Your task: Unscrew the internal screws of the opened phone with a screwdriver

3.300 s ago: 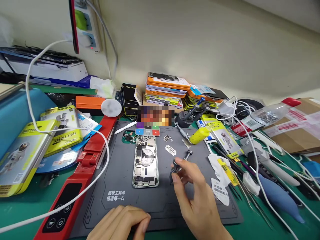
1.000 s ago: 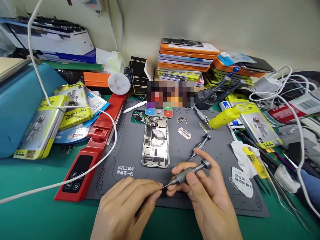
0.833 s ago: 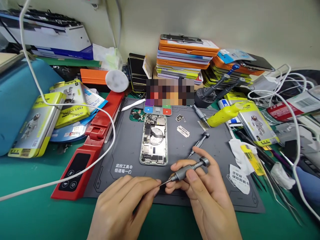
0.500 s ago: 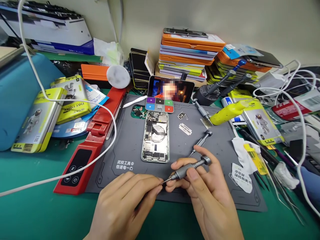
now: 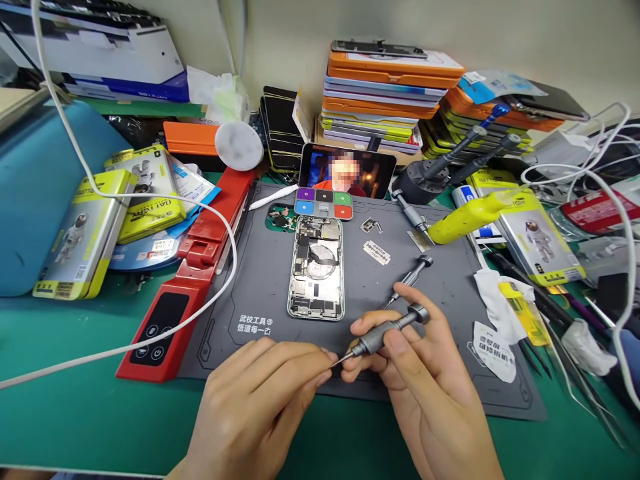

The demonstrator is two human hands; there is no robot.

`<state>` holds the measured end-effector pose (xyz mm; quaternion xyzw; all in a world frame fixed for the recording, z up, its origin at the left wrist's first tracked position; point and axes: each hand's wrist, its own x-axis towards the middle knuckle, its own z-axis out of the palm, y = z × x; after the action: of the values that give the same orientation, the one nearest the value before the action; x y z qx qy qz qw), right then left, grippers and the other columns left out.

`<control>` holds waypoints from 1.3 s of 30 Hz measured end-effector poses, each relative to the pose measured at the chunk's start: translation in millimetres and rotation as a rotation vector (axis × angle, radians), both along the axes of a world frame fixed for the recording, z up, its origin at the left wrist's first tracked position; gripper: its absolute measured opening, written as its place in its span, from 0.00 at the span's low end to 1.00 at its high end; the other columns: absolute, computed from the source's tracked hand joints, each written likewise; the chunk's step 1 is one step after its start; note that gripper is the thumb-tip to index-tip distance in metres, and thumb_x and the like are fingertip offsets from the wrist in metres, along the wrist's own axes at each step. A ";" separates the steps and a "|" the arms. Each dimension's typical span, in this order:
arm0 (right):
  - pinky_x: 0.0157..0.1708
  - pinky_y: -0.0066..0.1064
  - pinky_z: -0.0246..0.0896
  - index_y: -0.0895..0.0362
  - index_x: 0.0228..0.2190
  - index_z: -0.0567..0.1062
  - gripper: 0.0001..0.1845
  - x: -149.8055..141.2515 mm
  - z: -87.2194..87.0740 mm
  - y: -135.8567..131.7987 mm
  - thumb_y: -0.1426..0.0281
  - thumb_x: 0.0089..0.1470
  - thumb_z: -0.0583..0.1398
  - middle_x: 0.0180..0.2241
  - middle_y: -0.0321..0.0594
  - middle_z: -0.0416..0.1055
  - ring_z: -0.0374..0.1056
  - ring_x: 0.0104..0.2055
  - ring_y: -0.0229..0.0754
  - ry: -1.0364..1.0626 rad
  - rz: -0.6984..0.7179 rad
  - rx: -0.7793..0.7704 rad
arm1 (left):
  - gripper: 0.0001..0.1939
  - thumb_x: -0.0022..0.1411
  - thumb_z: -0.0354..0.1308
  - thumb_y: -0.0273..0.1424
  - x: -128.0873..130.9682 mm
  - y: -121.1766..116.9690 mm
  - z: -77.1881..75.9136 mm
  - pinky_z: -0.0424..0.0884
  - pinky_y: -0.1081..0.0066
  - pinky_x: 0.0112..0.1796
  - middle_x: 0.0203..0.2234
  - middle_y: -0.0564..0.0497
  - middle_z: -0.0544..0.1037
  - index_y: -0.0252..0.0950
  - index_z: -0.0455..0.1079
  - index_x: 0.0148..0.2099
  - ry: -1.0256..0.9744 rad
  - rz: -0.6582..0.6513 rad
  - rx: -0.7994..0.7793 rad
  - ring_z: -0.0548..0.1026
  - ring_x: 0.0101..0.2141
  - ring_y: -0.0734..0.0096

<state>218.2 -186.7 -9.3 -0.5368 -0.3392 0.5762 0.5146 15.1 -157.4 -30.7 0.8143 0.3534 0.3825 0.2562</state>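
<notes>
My right hand [image 5: 425,393] grips a grey metal screwdriver [image 5: 387,331] near the front edge of the dark work mat [image 5: 240,280], its tip pointing left. My left hand [image 5: 255,413] is closed, and its pinched fingertips meet the screwdriver's tip; whatever they hold is too small to make out. Just beyond the hands an opened phone [image 5: 317,267] lies with its insides exposed. A second screwdriver [image 5: 413,279] rests on the mat behind my right hand.
A red tool [image 5: 195,267] and a white cable [image 5: 150,327] lie left of the mat. A razor blade [image 5: 377,251], a yellow-handled scraper [image 5: 460,217] and white wipes [image 5: 495,313] sit on the right. Stacked boxes [image 5: 385,93] and a small lit screen [image 5: 347,172] stand behind.
My right hand brought the screwdriver down to the front of the mat and my left fingertips met its tip. Over the last second the hands hold the same pose; only the camera view shifted.
</notes>
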 end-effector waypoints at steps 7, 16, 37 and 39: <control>0.41 0.23 0.81 0.55 0.70 0.46 0.42 -0.2 -0.8 0.4 0.52 0.72 0.62 0.46 0.44 0.69 0.74 0.35 0.31 0.000 -0.002 -0.012 | 0.13 0.76 0.59 0.18 1.7 0.9 1.3 0.74 0.77 0.48 0.47 0.58 0.86 0.39 0.79 0.54 -0.019 0.011 -0.003 0.83 0.43 0.79; 0.38 0.24 0.79 0.56 0.72 0.44 0.42 1.2 -0.5 -0.9 0.53 0.74 0.60 0.45 0.44 0.69 0.73 0.35 0.32 0.026 0.038 -0.020 | 0.14 0.75 0.59 0.17 -1.7 3.1 3.8 0.76 0.75 0.47 0.48 0.59 0.87 0.39 0.79 0.53 -0.013 -0.043 -0.015 0.84 0.43 0.78; 0.31 0.23 0.75 0.56 0.73 0.43 0.43 3.3 13.2 4.1 0.54 0.73 0.60 0.42 0.43 0.68 0.70 0.32 0.30 -0.139 -0.130 0.087 | 0.12 0.75 0.59 0.17 1.5 -0.5 -1.1 0.77 0.74 0.46 0.46 0.56 0.87 0.35 0.79 0.53 -0.045 -0.016 0.057 0.84 0.42 0.76; 0.35 0.24 0.78 0.52 0.73 0.44 0.38 -0.6 20.2 11.3 0.58 0.75 0.59 0.43 0.43 0.69 0.73 0.38 0.31 -0.400 -0.238 0.252 | 0.13 0.74 0.61 0.18 2.2 -2.0 -3.5 0.75 0.71 0.50 0.52 0.56 0.86 0.36 0.79 0.55 0.024 0.002 0.105 0.82 0.45 0.72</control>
<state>217.6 -175.5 10.9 -0.6079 -0.4376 0.3471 0.5644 17.3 -159.3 -34.1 0.8309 0.3365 0.3910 0.2084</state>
